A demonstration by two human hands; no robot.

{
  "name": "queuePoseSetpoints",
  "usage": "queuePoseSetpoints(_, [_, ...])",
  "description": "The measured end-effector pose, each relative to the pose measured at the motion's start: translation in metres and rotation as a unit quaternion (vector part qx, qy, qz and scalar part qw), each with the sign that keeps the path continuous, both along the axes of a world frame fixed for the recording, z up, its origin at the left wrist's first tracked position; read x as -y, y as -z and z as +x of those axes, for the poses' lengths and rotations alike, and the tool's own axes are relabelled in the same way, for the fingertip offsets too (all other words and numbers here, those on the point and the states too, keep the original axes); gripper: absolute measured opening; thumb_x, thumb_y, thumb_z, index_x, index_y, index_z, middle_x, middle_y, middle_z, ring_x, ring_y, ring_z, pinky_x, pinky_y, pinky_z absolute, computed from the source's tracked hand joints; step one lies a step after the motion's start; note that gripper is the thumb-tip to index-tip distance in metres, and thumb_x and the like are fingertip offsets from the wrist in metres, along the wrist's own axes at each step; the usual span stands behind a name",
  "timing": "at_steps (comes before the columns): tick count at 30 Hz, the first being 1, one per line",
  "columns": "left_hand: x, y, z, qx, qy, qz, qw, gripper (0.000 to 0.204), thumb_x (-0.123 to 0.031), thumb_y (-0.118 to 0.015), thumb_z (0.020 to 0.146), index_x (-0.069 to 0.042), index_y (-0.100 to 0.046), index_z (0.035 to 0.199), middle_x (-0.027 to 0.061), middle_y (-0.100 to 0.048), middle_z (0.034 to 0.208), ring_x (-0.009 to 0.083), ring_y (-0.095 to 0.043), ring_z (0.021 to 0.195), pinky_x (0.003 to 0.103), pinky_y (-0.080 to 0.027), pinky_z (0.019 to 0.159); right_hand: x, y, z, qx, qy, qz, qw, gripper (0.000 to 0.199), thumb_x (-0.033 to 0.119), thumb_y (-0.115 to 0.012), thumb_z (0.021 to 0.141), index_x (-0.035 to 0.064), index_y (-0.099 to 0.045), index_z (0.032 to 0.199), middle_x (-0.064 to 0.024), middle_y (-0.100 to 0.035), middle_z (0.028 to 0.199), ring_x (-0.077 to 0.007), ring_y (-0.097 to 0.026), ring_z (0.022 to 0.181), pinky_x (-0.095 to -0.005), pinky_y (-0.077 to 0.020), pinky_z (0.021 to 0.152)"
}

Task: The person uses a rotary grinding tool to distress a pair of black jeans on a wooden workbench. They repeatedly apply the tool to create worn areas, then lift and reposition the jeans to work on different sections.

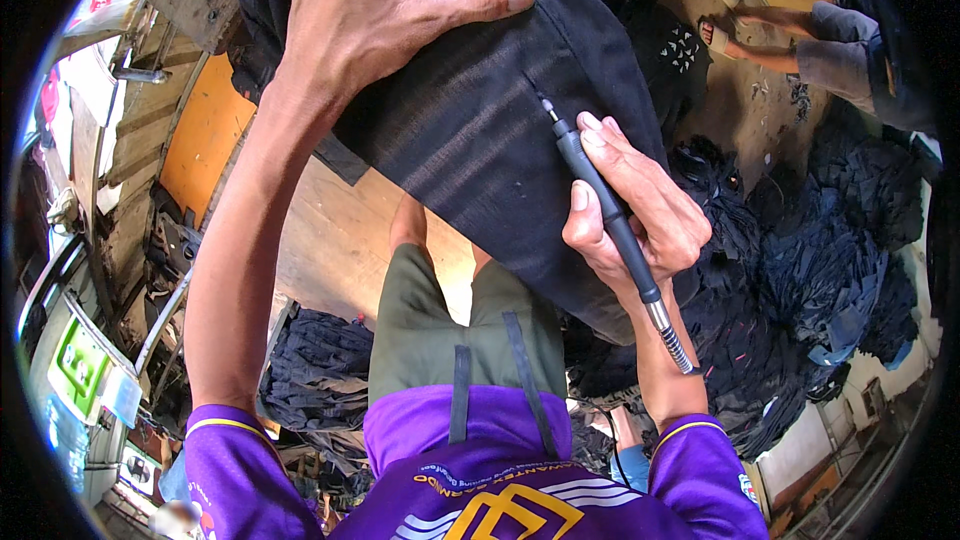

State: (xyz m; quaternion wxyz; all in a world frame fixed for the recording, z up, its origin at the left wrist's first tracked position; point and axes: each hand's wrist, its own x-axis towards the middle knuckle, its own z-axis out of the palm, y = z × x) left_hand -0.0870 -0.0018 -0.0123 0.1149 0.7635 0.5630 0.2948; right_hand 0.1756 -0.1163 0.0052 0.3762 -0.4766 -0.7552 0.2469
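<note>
A dark black denim garment (460,140) is stretched out in front of me, with faded streaks across its panel. My left hand (360,15) lies spread on its upper part, thumb stretched to the right; the other fingers run out of the top edge. Closed around a slim black handheld rotary tool (618,225), my right hand (650,205) grips it like a pen. The tool's thin metal tip points up and left at the cloth near a seam; whether it touches cannot be told. A metal spring sleeve forms its rear end.
Heaps of dark garments (840,250) fill the right side, and another dark pile (325,365) lies lower left. Another person's legs (770,40) extend in at the upper right. An orange board (205,135) and wooden planks stand at the left, beside a green-and-white container (85,360).
</note>
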Motion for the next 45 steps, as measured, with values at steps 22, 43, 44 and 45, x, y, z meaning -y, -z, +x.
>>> queuePoseSetpoints(22, [0.003,-0.007,0.002,0.000,-0.017,-0.043,0.999,0.068,-0.065,-0.094,0.071,-0.010,-0.076,0.108,0.0049,-0.072,0.119,0.0261,-0.055,0.126,0.045,-0.036,0.111,0.001,0.004,-0.002,-0.017,-0.020,0.018,0.999,0.028,0.007,-0.075,0.090,-0.0092,-0.081,0.112,-0.0262,-0.083,0.104,-0.0391,-0.083,0.106,-0.0487,-0.0644,0.104])
queuePoseSetpoints(43, [0.004,0.002,-0.001,-0.033,-0.020,-0.037,0.999,0.068,-0.063,-0.095,0.072,-0.011,-0.076,0.110,0.0046,-0.072,0.122,0.0263,-0.054,0.129,0.046,-0.035,0.115,0.017,-0.001,0.011,0.016,-0.010,-0.012,1.000,0.035,0.004,-0.074,0.081,-0.0069,-0.082,0.114,-0.0257,-0.083,0.109,-0.0387,-0.082,0.109,-0.0460,-0.0641,0.104])
queuePoseSetpoints(44, [0.003,0.002,-0.002,-0.032,-0.018,-0.018,0.999,0.067,-0.063,-0.095,0.072,-0.011,-0.076,0.110,0.0047,-0.072,0.122,0.0264,-0.054,0.129,0.047,-0.035,0.116,0.018,-0.001,0.012,0.016,-0.010,-0.012,1.000,0.036,0.003,-0.074,0.081,-0.0069,-0.082,0.114,-0.0255,-0.083,0.109,-0.0387,-0.082,0.109,-0.0460,-0.0641,0.104])
queuePoseSetpoints(45, [0.002,0.004,-0.002,-0.031,-0.015,0.001,0.999,0.067,-0.063,-0.095,0.072,-0.011,-0.076,0.110,0.0048,-0.072,0.122,0.0265,-0.054,0.129,0.047,-0.035,0.116,0.019,-0.001,0.014,0.015,-0.010,-0.014,1.000,0.036,0.003,-0.074,0.081,-0.0069,-0.082,0.114,-0.0254,-0.083,0.109,-0.0387,-0.082,0.109,-0.0460,-0.0641,0.104])
